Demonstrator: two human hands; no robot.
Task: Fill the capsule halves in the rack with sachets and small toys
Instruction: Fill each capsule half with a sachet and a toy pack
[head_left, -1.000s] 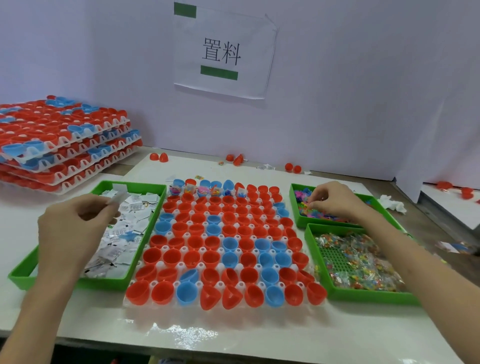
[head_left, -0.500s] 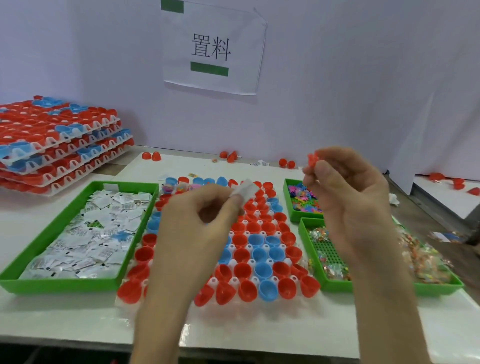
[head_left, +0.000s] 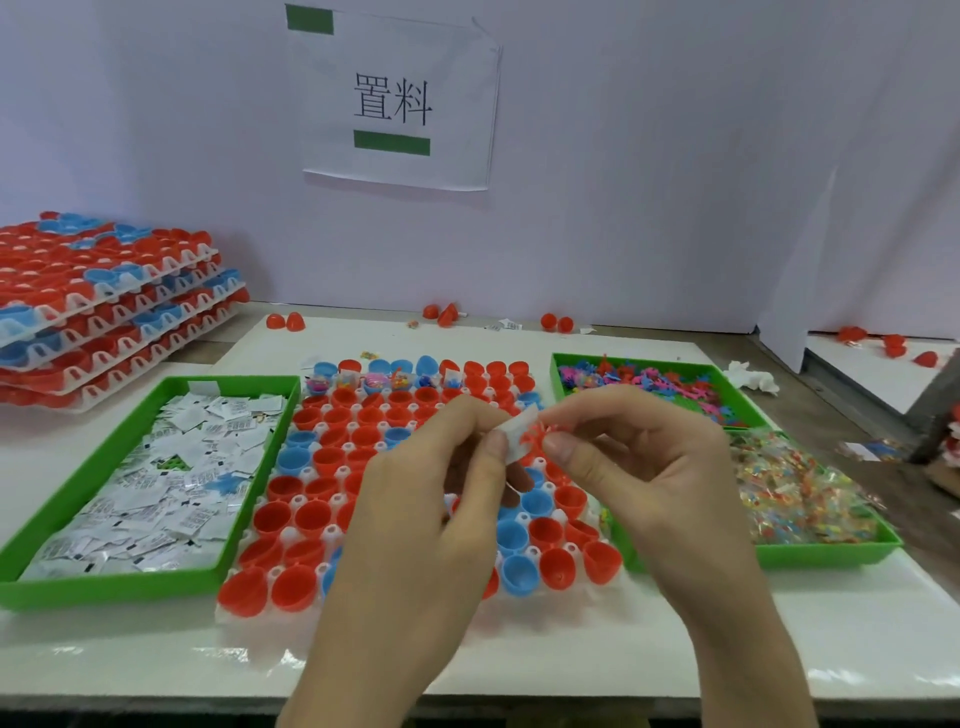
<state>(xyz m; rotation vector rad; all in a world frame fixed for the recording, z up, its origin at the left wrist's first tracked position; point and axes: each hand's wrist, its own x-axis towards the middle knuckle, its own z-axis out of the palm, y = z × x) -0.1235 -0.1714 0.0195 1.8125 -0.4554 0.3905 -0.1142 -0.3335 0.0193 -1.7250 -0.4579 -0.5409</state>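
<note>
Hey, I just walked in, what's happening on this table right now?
A person is loading capsule halves. The left hand pinches a white sachet and the right hand pinches a small red toy, the two held together above the rack. Only some halves in the far row hold contents; the others look empty. A green tray of sachets sits left of the rack, and a tray of toys sits to its right.

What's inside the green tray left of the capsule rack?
The green tray holds a loose pile of white printed sachets. Its perforated green floor shows through one gap; the rest, and anything beneath the pile, is covered.
</note>
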